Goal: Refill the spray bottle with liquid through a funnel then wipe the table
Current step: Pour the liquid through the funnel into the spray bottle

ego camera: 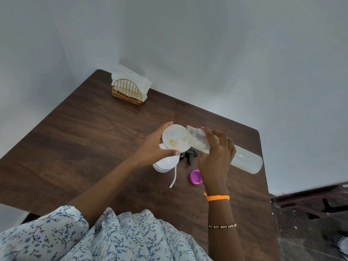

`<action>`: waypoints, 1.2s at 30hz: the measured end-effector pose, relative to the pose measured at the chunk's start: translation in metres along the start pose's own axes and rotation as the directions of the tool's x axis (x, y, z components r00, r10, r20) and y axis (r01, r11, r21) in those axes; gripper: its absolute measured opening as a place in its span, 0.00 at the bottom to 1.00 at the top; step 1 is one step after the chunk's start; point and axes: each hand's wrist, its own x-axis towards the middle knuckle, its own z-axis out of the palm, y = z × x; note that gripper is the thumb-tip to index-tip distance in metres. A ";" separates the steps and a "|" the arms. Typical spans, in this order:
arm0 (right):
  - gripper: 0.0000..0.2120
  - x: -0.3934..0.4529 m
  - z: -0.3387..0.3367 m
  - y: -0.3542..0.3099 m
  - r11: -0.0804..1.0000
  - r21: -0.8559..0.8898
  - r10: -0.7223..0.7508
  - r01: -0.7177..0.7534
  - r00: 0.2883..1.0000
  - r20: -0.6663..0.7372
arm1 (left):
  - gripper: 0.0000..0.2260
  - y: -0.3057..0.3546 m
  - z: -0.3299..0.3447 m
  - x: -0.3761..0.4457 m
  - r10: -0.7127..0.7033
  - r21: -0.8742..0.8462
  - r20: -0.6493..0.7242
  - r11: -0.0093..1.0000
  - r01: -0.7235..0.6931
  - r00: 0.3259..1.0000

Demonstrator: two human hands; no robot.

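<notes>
Spray bottle [163,165], white and with its head removed, is stood upright on the tabletop [94,147] near the middle, so that its open neck can take the funnel [176,137] set into it. The funnel is steadied at its rim by the left hand [152,147], whose grip is curled round the bowl, thumb nearer the body and fingers on the far side; this seems meant to stop the light funnel from tipping under the pour. A long clear refill bottle [226,149] is held by the right hand [216,153], its grip wrapped round the upper body, and is tilted with the open mouth over the funnel's bowl so that the liquid runs in. A little yellowish liquid is seen pooled at the funnel's throat.

The black trigger head [189,156], with its white dip tube [173,178] trailing toward the person, is laid just behind the spray bottle, and the pink cap [195,177] is set beside it, both within easy reach for closing up. A napkin holder [128,91] is kept at the far corner, probably for the wiping, which is not yet begun.
</notes>
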 end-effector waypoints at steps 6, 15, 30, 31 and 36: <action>0.32 0.000 -0.001 -0.001 1.000 0.009 0.010 -0.010 1.000 0.015 | 0.41 0.001 0.001 0.001 0.003 0.011 -0.002 1.000 -0.003 1.000; 0.32 0.001 0.000 -0.001 1.000 0.003 -0.001 0.001 1.000 -0.006 | 0.40 0.003 0.001 0.000 0.014 0.017 -0.004 1.000 -0.014 1.000; 0.33 0.001 0.000 0.000 1.000 -0.014 -0.011 0.011 1.000 -0.011 | 0.40 0.004 0.001 0.000 0.012 0.007 -0.010 1.000 -0.012 1.000; 0.33 0.001 0.000 0.000 1.000 -0.014 -0.012 0.012 1.000 -0.011 | 0.40 0.004 0.001 0.000 0.013 0.013 -0.012 1.000 -0.013 1.000; 0.32 0.001 0.000 0.002 1.000 -0.018 -0.010 0.009 1.000 -0.017 | 0.41 0.002 0.001 0.000 0.004 0.013 -0.008 1.000 -0.004 1.000</action>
